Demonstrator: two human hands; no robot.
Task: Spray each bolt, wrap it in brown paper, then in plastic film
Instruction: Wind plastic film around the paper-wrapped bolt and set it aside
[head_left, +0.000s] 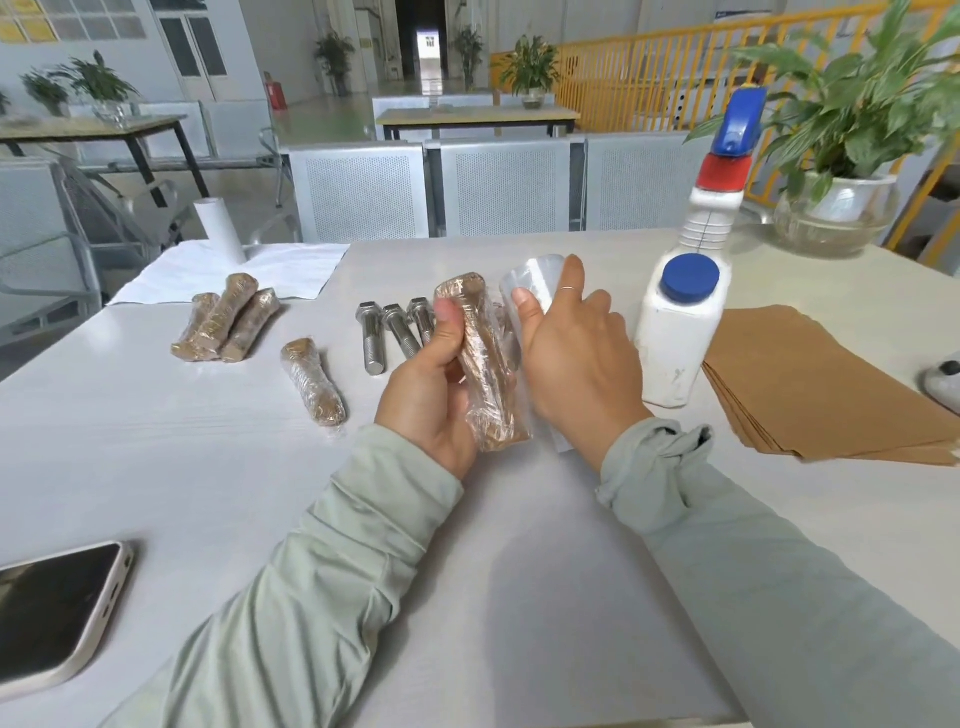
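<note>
My left hand (434, 395) grips a bolt wrapped in brown paper (480, 358), held above the table with clear film partly around it. My right hand (574, 358) holds a roll of plastic film (535, 283) just right of the bolt, thumb and fingers curled on it. Three bare steel bolts (395, 330) lie on the table behind my hands. To the left lie a single wrapped bolt (312, 382) and a pile of three wrapped bolts (226, 325). The white spray bottle (685, 291) stands at the right, beside a stack of brown paper sheets (831, 384).
A phone (54, 616) lies at the table's near left edge. A white sheet with a white roll (221, 231) lies at the far left. A potted plant in a glass bowl (836, 208) stands at the far right corner. Metal bench seats stand behind the table.
</note>
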